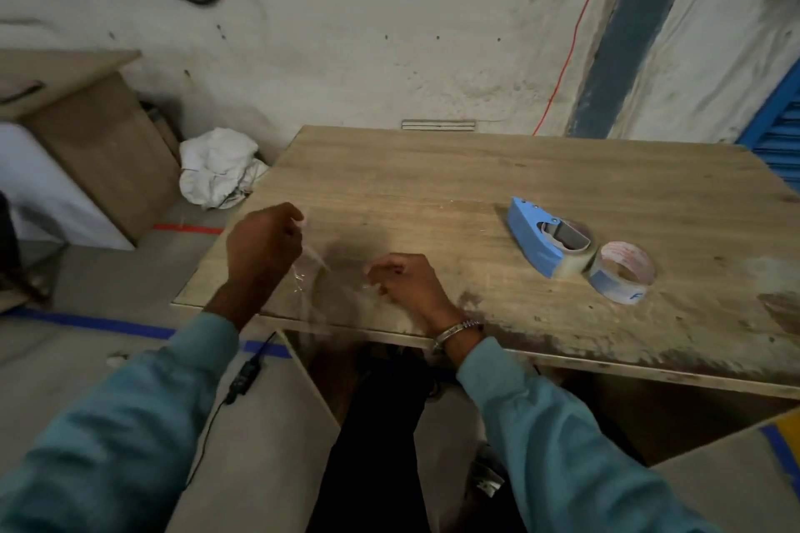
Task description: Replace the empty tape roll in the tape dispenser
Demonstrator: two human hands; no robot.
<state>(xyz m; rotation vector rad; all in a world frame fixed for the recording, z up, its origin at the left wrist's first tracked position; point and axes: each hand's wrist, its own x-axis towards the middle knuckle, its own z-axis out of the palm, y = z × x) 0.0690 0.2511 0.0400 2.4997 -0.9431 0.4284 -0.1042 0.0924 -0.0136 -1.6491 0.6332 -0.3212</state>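
- Our right hand (404, 281), nearest us at the near edge of the bench (433, 169): fingers curled, pinching one end of a clear tape strip (311, 268).
- Our left hand (264, 242), at the near left corner: fingers clenched on the other end of that strip, which stretches between both hands just above the wood.
- Tape strip: thin, transparent, soft and clingy; we judge it will fold and stick to itself or to skin, so it is best held by the very ends only.
- Tape dispenser (545, 236), blue plastic, lying on its side towards the right of the bench, well apart from both hands. A roll sits in its round end; whether this one is spent we cannot tell.
- Tape roll (623, 273), clear tape on a printed core, just beside the dispenser on its right, possibly touching it. We judge it light and stiff; take it by the outer rim or through the core hole, keeping off the sticky free end.
- Dispenser handling: light, rigid shell; grip the flat blue body, away from the cutter end.
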